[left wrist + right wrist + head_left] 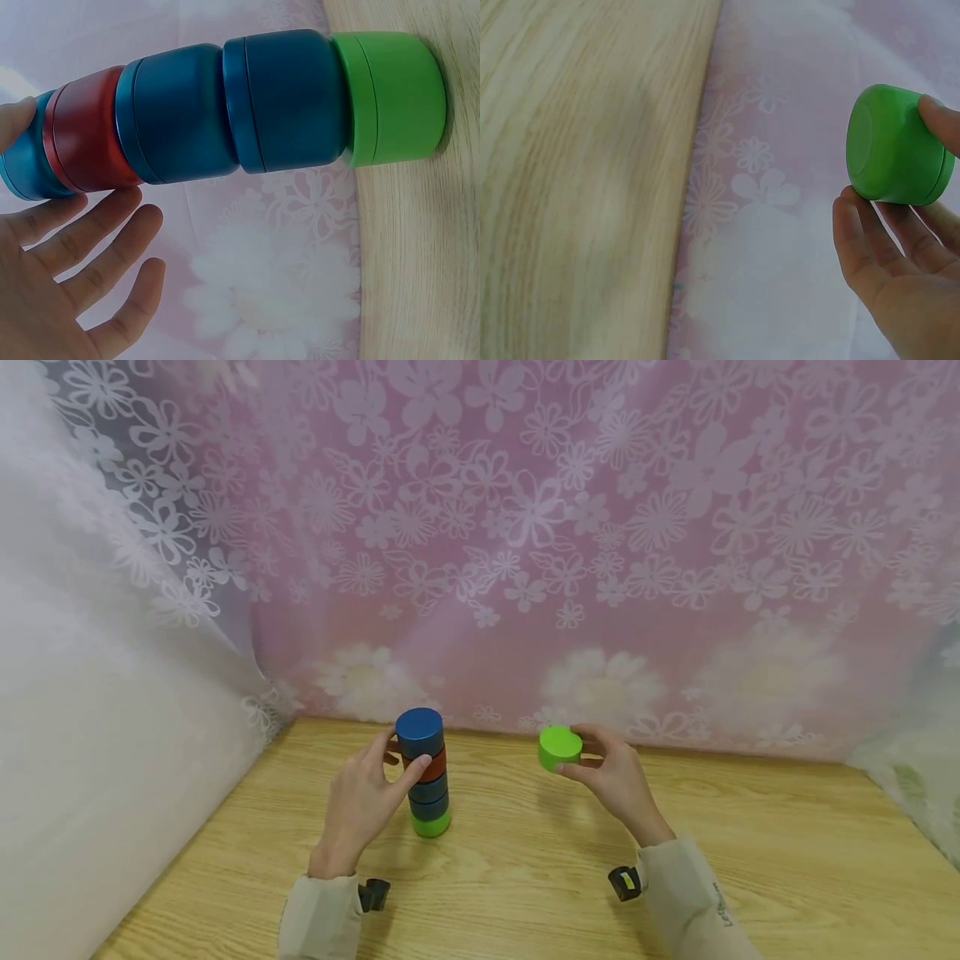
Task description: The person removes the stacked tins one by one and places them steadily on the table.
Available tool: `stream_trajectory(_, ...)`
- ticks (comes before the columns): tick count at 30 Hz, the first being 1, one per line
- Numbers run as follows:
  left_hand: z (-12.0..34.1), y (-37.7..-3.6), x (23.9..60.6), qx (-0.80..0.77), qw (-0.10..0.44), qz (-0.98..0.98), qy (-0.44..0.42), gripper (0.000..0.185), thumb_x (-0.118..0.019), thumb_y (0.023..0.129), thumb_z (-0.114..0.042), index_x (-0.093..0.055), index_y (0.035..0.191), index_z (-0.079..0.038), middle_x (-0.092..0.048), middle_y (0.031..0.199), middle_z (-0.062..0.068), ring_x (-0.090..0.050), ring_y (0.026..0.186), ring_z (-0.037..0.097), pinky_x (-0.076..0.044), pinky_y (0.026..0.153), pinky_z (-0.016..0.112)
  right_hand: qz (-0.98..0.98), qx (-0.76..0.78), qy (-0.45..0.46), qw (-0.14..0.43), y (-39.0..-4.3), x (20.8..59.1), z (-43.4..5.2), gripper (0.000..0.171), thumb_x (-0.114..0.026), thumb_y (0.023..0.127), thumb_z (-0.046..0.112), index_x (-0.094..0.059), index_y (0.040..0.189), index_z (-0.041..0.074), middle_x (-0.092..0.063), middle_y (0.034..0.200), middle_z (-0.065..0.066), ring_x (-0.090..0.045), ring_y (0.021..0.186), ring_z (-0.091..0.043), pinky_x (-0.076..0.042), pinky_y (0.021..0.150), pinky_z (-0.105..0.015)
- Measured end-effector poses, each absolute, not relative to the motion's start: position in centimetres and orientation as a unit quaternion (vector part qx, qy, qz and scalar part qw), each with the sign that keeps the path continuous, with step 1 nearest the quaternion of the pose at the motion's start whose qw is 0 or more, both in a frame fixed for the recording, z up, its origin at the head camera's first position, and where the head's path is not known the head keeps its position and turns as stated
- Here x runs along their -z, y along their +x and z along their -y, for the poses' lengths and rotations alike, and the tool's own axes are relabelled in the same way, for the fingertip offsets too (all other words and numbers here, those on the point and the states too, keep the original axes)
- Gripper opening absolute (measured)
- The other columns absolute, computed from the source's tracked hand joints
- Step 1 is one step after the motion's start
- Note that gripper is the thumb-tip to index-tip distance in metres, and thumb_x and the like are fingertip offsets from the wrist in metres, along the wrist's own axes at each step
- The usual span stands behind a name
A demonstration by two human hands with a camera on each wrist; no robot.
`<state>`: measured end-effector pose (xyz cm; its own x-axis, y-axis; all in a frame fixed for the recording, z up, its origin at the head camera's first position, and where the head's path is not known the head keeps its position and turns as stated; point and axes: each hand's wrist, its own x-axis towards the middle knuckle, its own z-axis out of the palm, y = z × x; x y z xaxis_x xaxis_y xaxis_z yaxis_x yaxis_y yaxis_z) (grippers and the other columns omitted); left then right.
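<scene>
A stack (pixel 426 774) of 5 round tubs stands upright on the wooden worktop (pixel 525 877), near the back edge by the flowered curtain (pixel 525 527). From the bottom the tubs run 1 green (pixel 390 97), 2 dark blue (pixel 289 101), 1 red (pixel 86 135) and 1 lighter blue (pixel 419 731) on top. The left hand (pixel 360 802) rests against the upper part of the stack with fingers (pixel 90 240) spread and mostly straight, fingertips touching the red and top blue tubs, apparently steadying them.

The right hand (pixel 611 777) holds a 6th tub, a loose green tub (pixel 559 747), pinched between thumb and fingers in the air to the right of the stack, clear of the worktop and well apart from the pile.

The step in hand looks like adding this green tub to the tower. That likely calls for carrying it left and above the blue top, levelling it, and setting it down centred, gently, as the stack is tall and narrow

In all: 6 tubs, 2 green, 2 dark blue, 1 red, 1 lighter blue; 2 hands
</scene>
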<state>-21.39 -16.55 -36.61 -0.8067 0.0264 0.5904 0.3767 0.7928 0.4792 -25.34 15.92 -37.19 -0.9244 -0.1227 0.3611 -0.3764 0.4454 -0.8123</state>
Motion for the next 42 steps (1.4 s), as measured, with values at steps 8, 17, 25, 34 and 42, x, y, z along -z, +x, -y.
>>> stream_trajectory(8,16.4,-21.4,36.5,0.308,0.280,0.903,-0.111,0.060,-0.075,0.094,-0.037,-0.059,0.135,0.003,-0.071,0.097,0.015,-0.060,0.064,0.018,-0.048,0.052,0.032,0.851,-0.495,0.139,0.109,-25.3,37.9,-16.4,0.061,-0.081,0.086,0.003,-0.053,0.139,-0.008,-0.058,0.132,-0.027,-0.061,0.117,-0.043,-0.055,0.093,-0.047)
stream_trajectory(17,16.7,-21.3,36.4,0.309,0.280,0.902,-0.110,0.060,-0.075,0.094,-0.037,-0.059,0.136,0.003,-0.071,0.098,0.015,-0.058,0.061,0.016,-0.047,0.051,0.032,0.860,-0.475,0.154,0.104,-25.8,38.2,-16.3,0.058,-0.081,0.086,0.004,-0.055,0.137,-0.007,-0.060,0.128,-0.026,-0.062,0.113,-0.042,-0.055,0.092,-0.048)
stream_trajectory(25,16.6,-21.2,36.4,0.305,0.289,0.900,-0.116,0.059,-0.076,0.093,-0.036,-0.060,0.134,0.002,-0.071,0.097,0.016,-0.062,0.065,0.020,-0.048,0.052,0.033,0.877,-0.458,0.124,0.074,-25.5,38.5,-16.6,0.058,-0.081,0.086,0.007,-0.055,0.136,-0.009,-0.058,0.131,-0.028,-0.064,0.110,-0.044,-0.057,0.085,-0.049)
stream_trajectory(34,16.5,-21.3,36.4,0.303,0.289,0.901,-0.113,0.058,-0.076,0.093,-0.037,-0.060,0.133,0.002,-0.071,0.096,0.015,-0.061,0.064,0.019,-0.048,0.052,0.033,0.885,-0.446,0.121,0.058,-25.5,38.9,-16.9,0.058,-0.082,0.084,0.006,-0.055,0.133,-0.011,-0.060,0.125,-0.028,-0.064,0.106,-0.043,-0.058,0.082,-0.048)
stream_trajectory(42,16.4,-21.3,36.5,0.304,0.293,0.899,-0.116,0.058,-0.076,0.093,-0.037,-0.060,0.134,0.001,-0.072,0.096,0.014,-0.063,0.067,0.021,-0.048,0.053,0.033,0.891,-0.434,0.126,0.052,-25.7,39.5,-17.4,0.058,-0.082,0.082,0.003,-0.055,0.131,-0.013,-0.059,0.127,-0.030,-0.064,0.106,-0.044,-0.057,0.083,-0.050)
